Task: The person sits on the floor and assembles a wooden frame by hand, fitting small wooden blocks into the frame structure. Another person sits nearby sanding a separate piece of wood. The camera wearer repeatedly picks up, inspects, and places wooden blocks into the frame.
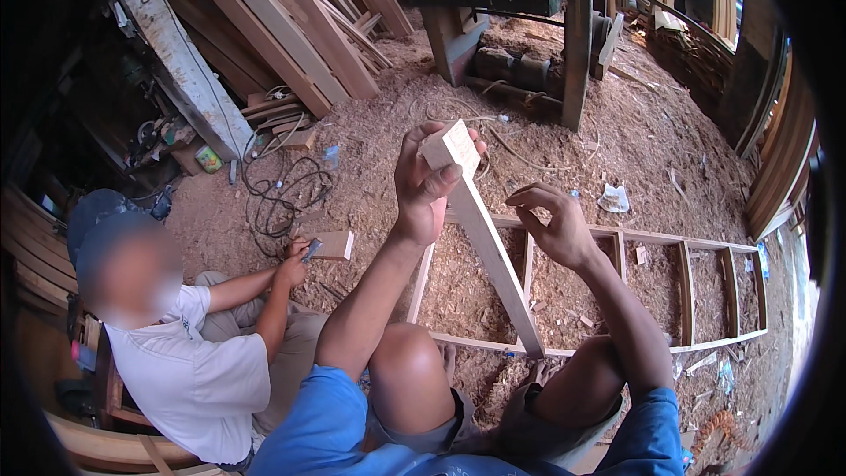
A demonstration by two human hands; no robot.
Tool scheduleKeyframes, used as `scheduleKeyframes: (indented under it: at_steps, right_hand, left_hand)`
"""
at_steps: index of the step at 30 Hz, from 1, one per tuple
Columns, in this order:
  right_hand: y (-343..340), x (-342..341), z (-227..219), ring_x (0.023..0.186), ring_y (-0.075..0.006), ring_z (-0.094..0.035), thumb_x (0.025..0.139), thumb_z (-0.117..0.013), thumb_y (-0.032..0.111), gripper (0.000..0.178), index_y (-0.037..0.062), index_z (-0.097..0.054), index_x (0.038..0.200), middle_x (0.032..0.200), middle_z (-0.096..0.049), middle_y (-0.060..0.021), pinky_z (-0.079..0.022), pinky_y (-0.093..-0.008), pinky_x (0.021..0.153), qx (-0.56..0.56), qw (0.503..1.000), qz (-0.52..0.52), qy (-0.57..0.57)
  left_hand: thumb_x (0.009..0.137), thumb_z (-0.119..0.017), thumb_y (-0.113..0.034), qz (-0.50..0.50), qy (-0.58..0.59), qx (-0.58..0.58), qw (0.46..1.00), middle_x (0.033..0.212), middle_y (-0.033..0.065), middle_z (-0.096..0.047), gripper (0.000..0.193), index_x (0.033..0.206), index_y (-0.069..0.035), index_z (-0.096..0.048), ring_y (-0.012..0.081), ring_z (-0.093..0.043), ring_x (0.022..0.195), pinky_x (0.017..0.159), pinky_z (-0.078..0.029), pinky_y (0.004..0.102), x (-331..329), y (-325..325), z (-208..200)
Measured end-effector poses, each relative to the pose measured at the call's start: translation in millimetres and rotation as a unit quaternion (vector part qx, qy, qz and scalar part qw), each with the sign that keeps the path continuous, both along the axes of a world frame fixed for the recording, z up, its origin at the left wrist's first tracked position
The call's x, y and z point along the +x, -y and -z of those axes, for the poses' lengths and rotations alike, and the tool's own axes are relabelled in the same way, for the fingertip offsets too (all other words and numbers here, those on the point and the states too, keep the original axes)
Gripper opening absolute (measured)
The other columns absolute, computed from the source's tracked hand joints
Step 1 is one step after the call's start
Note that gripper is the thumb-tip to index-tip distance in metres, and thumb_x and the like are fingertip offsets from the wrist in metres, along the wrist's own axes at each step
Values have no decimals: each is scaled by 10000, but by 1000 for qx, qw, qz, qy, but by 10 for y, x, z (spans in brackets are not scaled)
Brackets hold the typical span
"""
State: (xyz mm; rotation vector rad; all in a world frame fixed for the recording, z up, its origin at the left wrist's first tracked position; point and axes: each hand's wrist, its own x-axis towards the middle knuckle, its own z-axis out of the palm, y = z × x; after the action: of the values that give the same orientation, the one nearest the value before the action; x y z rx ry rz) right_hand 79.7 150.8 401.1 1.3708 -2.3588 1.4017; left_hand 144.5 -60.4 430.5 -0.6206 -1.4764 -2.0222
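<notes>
My left hand (425, 185) is raised ahead of me, its fingers and thumb wrapped round a pale wooden block (448, 152). From just below the block a long wooden strip (500, 266) slants down to the near rail of a ladder-like wooden frame (686, 293). Whether block and strip are joined I cannot tell. Over the frame's far rail hangs my right hand (557, 227), apart from the strip. Its fingers are curled in toward the thumb, and anything between them is too small to make out. The frame lies on the shavings, its rungs running between two rails.
At my left a person in a cap and pale shirt (194, 361) sits with a tool at a short board (333, 245). Beyond them lies a tangled black cable (280, 198). A machine stand (577, 44) rises ahead, with planks (304, 22) leaning to its left. Wood shavings cover the ground.
</notes>
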Motion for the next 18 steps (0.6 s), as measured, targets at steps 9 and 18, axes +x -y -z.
scheduleKeyframes:
  at_steps: [9,18]
  right_hand:
    - [52,167,-191,1027,-281,-671,828,-729,19,313,28,-681,1137,1111,-687,-146,-535,-381,892,-130,976,61,-161]
    - [197,200,-298,1133,-268,-610,728,-809,197,489,108,-653,1183,1192,-649,-81,-437,-459,992,-148,902,148,-378]
  left_hand:
    - [939,-576,-411,124,62,98,985,1321,248,-550,616,1373,15,-479,388,-553,1225,1092,-392,489,-49,9,66]
    - [976,-485,-459,272,134,238,923,1161,135,-635,555,1304,-11,-514,246,-632,1067,943,-490,403,-60,-305,78]
